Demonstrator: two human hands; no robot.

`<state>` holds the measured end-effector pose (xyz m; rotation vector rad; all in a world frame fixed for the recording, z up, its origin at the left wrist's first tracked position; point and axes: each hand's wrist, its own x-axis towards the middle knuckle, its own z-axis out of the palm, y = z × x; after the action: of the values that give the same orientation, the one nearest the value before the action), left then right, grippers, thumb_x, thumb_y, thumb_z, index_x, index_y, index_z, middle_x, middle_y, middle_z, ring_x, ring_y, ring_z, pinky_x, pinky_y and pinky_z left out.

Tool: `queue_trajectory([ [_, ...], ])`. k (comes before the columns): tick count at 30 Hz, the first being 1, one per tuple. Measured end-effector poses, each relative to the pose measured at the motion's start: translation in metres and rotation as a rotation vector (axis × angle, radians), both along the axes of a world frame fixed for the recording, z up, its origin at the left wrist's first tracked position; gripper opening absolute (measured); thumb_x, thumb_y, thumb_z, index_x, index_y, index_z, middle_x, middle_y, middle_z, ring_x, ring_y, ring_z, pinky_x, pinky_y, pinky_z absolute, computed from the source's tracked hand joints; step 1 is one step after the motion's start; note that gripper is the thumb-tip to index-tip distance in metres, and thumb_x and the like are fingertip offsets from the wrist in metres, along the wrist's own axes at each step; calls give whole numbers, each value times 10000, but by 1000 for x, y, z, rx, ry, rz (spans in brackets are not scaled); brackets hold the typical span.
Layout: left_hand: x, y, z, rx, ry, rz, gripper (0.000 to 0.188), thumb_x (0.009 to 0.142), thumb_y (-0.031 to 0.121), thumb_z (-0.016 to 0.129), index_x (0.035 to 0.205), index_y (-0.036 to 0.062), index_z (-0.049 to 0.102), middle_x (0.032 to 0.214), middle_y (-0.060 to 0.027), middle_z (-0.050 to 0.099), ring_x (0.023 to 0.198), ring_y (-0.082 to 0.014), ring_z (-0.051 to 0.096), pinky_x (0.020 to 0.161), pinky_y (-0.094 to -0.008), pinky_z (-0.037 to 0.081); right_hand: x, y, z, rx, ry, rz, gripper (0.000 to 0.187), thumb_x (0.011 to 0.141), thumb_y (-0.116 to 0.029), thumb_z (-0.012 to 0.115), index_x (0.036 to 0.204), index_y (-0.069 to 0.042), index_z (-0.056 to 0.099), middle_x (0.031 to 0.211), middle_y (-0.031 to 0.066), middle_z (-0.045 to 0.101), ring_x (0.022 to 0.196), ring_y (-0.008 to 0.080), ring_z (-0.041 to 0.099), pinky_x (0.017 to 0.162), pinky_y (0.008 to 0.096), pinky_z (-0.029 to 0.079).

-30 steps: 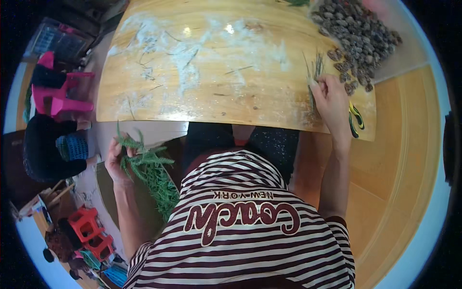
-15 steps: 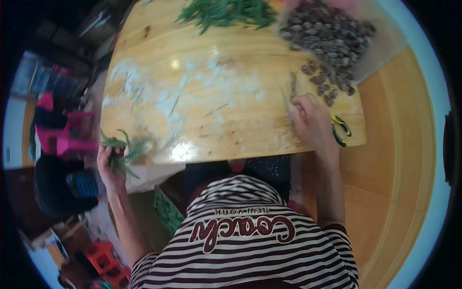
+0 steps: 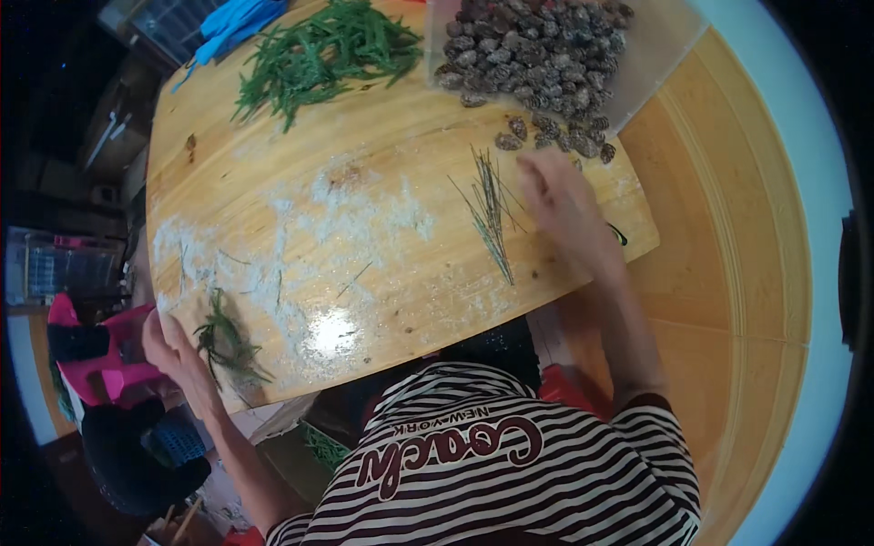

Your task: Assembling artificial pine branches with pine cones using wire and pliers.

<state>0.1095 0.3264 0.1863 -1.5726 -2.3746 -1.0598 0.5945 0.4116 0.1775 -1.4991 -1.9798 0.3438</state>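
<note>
The right hand point(image 3: 560, 196) is above the table point(image 3: 401, 136), its fingers curled and blurred; whether its grip holds anything cannot be told. The left hand point(image 3: 177, 355) is at the table's left edge, its grip loosely parted, with a dark green sprig point(image 3: 223, 337) lying on the wood just beside it. Just to the left of the right hand lies a bundle of thin stems point(image 3: 490, 214), gathered at the near end and fanning apart at the far end. Immediately beyond the right fingers are several loose cones point(image 3: 546, 127), brown and scaly. Part of a pair of pliers point(image 3: 617, 234) shows by the right wrist, the remainder hidden by the arm. Between the sprig and the stems, white powder point(image 3: 337, 205) is smeared over the wood, with a few single stems among it. Farther out, at the far right, many more cones fill a translucent container point(image 3: 660, 45). To their left spreads a pile of greenery point(image 3: 328, 50), and beyond it, at the far left corner, lies a blue cloth point(image 3: 238, 23).
</note>
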Motion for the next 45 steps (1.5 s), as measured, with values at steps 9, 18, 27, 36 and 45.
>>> queue_trajectory([
  [9, 72, 19, 36, -4, 78, -439, 272, 899, 137, 550, 1135, 2, 563, 1221, -163, 520, 1126, -296, 483, 961, -397, 368, 50, 35, 14, 16, -242, -121, 199, 874, -105, 567, 1049, -11, 565, 943, 150, 569, 832, 313, 580, 723, 367, 465],
  [18, 218, 41, -13, 106, -145, -1131, 159, 713, 141, 632, 812, 28, 579, 896, -149, 561, 892, -334, 540, 786, -429, 428, 17, 68, -11, -30, -592, 167, 255, 880, -174, 537, 1122, -94, 537, 1093, 146, 521, 956, 376, 554, 772, 420, 466],
  [27, 257, 53, -19, 73, -526, -1000, 184, 831, 136, 542, 937, -14, 528, 832, -166, 539, 806, -344, 540, 705, -431, 440, -13, 48, 20, 85, -267, 185, 224, 898, -113, 547, 1095, -5, 533, 1010, 127, 535, 884, 287, 561, 761, 367, 447],
  [36, 283, 52, -22, 166, -782, -1031, 289, 873, 145, 517, 1087, -46, 487, 910, -203, 558, 833, -351, 554, 731, -411, 459, -41, -23, 16, 86, 149, 215, 245, 833, 13, 592, 1074, -15, 563, 936, 49, 509, 804, 141, 496, 696, 234, 401],
  [45, 253, 31, -4, -145, -1358, -818, 189, 915, 113, 565, 1064, -3, 581, 832, -31, 602, 720, -87, 547, 637, -217, 461, -53, -45, 23, -81, 284, 181, 216, 797, 6, 615, 1011, -13, 590, 882, 101, 556, 726, 218, 547, 638, 308, 454],
])
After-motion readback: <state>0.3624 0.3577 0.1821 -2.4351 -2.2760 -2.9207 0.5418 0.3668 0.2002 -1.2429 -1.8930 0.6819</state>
